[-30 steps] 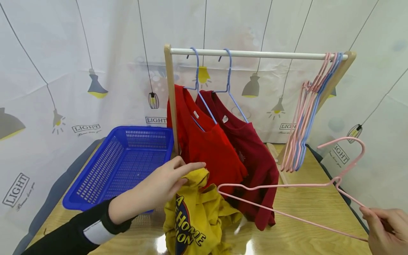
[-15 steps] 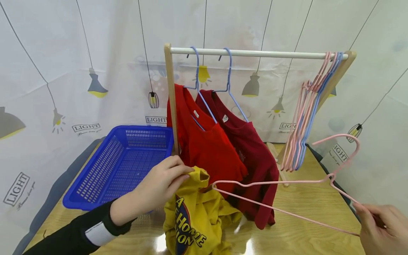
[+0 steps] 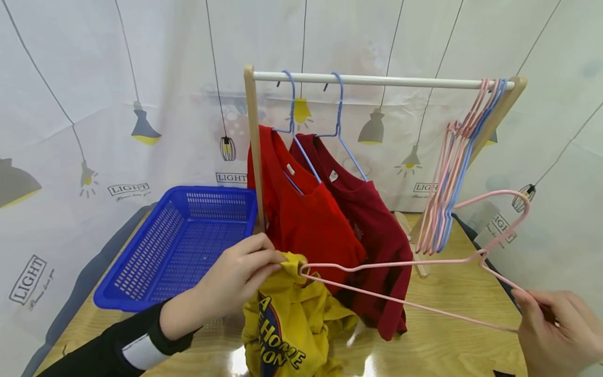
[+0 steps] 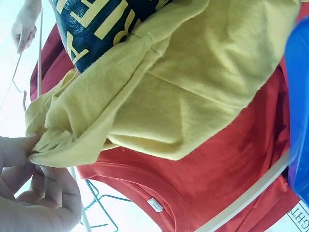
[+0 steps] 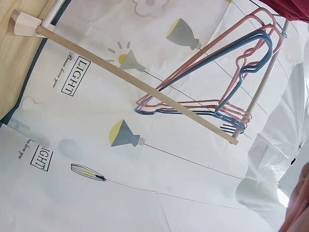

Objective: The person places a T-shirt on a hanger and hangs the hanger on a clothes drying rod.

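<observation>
My left hand (image 3: 237,269) pinches the neck edge of a crumpled yellow shirt (image 3: 292,314) with dark printed lettering, which lies on the table. In the left wrist view, thumb and fingertips grip the yellow cloth (image 4: 193,101) at the lower left. Out to the right, my right hand (image 3: 558,330) holds a pink clothes hanger (image 3: 495,240) by its right shoulder, its hook pointing up. The hanger's left end is right at the shirt's neck opening, beside the left fingertips. Only a sliver of the right hand (image 5: 297,208) shows in the right wrist view.
Behind the shirt stands a rack with a white rail (image 3: 400,80). A red shirt (image 3: 311,225) and a dark red shirt (image 3: 377,256) hang there on blue hangers. Several pink and blue hangers (image 3: 445,204) bunch at its right end. A blue basket (image 3: 115,303) stands at left.
My right hand has brought the pink hanger leftward and slightly up, its left end reaching the yellow shirt's neck. My left fingers have closed onto the neck edge.
</observation>
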{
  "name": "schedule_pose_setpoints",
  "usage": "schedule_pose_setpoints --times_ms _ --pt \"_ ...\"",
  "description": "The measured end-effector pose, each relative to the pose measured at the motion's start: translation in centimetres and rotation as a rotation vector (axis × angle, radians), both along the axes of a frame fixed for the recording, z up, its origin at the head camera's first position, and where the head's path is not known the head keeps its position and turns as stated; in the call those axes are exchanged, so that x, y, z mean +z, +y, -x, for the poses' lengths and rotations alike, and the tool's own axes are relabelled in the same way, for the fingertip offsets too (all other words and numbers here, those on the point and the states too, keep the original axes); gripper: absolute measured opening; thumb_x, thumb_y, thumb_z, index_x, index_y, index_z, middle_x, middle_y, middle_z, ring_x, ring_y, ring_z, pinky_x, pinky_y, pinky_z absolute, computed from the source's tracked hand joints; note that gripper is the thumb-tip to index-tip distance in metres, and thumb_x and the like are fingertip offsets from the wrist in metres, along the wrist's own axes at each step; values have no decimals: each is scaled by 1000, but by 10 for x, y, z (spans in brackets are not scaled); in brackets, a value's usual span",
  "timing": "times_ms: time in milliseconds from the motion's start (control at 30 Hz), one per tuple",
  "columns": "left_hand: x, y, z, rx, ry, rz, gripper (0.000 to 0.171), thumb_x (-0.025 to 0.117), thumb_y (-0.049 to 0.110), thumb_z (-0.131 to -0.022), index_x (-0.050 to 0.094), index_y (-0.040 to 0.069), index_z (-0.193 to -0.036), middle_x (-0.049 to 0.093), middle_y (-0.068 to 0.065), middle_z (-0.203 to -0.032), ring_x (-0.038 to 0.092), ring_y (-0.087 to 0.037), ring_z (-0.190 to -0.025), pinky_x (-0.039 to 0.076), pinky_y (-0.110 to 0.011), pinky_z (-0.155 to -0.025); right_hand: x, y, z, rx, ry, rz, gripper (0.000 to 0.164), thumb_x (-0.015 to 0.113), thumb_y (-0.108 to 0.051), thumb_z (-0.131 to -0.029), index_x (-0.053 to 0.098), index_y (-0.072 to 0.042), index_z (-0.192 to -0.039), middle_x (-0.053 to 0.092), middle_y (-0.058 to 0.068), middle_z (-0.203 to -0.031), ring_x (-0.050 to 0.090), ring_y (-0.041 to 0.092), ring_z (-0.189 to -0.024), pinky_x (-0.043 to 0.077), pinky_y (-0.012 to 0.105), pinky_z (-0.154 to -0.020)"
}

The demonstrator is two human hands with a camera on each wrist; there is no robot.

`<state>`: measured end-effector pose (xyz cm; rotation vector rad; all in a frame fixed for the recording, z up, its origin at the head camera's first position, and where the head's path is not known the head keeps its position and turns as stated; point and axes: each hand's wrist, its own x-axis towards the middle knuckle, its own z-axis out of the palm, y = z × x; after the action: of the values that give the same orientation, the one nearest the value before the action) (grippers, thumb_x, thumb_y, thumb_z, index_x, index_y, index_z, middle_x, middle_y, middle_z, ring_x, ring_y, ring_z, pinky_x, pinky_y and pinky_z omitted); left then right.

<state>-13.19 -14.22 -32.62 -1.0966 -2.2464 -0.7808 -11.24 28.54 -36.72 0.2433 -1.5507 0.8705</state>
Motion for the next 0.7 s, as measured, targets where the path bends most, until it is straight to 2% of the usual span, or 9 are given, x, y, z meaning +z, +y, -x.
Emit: schedule_pose_setpoints --times_ms 133,267,500,700 --pt "1 2 0 -14 23 2 8 68 2 -83 71 8 -88 55 1 -86 52 -6 -76 44 -13 -64 0 -3 7 -18 42 -24 54 77 -26 -79 57 19 -57 46 2 -50 39 -14 -61 30 1 -65" --pt "1 4 0 -10 45 6 8 70 3 -82 72 7 -88 53 1 -86 49 -7 -77 42 -14 -65 -2 -9 12 -12 63 -34 54 78 -28 -77 59 18 -56 42 15 -46 39 -14 -59 31 1 -66" --pt "3 7 0 2 48 12 8 71 7 -83 75 9 -89 50 1 -86 45 -9 -79 39 -18 -66 -9 -17 14 28 29 -47 50 79 -27 -77 62 15 -57 48 5 -48 41 -14 -60 31 0 -64" --pt "7 11 0 -5 36 30 9 70 9 -84 74 13 -91 58 4 -88 51 -8 -80 43 -19 -66 -13 -25 15 41 7 -67 48 78 -27 -77 62 12 -56 50 5 -49 40 -13 -58 31 1 -63"
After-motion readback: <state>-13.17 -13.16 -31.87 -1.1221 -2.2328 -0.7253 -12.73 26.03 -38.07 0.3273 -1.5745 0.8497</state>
